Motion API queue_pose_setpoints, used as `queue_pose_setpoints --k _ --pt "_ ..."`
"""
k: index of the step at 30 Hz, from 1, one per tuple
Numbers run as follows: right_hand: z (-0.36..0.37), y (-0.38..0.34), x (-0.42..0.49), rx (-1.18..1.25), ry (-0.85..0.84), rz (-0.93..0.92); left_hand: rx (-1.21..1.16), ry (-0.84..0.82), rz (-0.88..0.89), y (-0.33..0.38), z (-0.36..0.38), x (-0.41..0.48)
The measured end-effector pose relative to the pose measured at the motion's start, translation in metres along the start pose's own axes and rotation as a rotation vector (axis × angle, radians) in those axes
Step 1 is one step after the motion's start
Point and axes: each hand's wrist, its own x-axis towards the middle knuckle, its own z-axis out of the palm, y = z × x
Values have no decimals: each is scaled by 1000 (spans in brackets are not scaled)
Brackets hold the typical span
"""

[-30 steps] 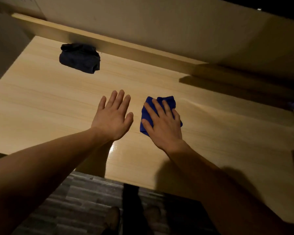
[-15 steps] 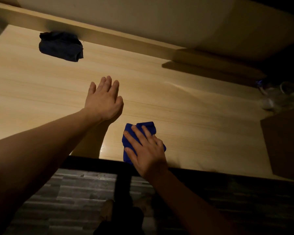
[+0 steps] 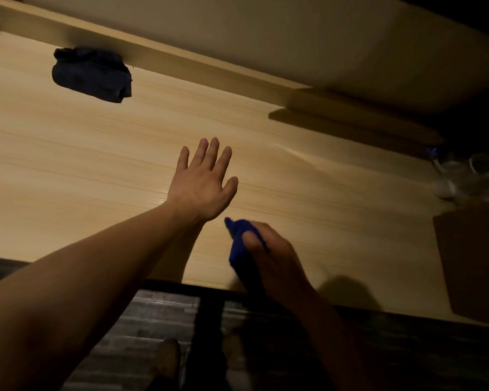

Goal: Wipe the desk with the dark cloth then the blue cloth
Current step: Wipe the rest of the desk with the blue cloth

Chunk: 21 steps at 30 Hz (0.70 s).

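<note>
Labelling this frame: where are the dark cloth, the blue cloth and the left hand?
dark cloth (image 3: 91,74), head view, middle of the bundle.
blue cloth (image 3: 237,251), head view, exposed left fold.
left hand (image 3: 203,184), head view, back of the hand.

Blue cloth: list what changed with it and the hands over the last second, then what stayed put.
The right hand dragged the blue cloth from the middle to the near edge of the desk. It had pressed flat on it; now its fingers curl round the bunched cloth. The left hand stayed open over the desk; the dark cloth stayed by the back ledge.
</note>
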Motion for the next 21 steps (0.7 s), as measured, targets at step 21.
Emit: queue_pose_setpoints --k 21 --pt "-95 17 268 -953 55 -44 80 -37 -45 4 -2 3"
